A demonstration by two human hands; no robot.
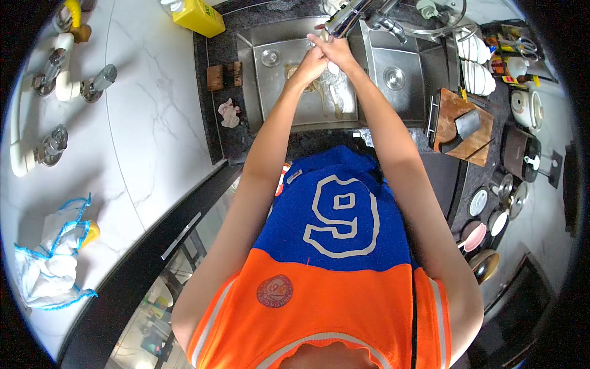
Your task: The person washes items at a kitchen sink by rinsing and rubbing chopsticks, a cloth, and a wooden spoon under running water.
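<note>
Beneath the chrome faucet (344, 21), my two hands meet over the larger sink basin (255, 80). My left hand (312, 61) is closed, its fingers bent inward; what it grips is hidden. My right hand (335, 50) crosses close above it, fingers stretched out to the left. A small pale thing (324, 35) shows between the fingers, too small to name. Below the hands, several long, thin utensils (323, 101) lie on the wet basin floor. A round brownish thing (292, 70) is partly covered by my left hand.
A smaller basin (399, 58) adjoins on the right. Beyond it are a rack of white dishes (476, 61) and a cutting board (476, 126) with a dark-handled cleaver (467, 125). A yellow bottle (200, 18) stands back left; a crumpled cloth (229, 114) lies on the left counter.
</note>
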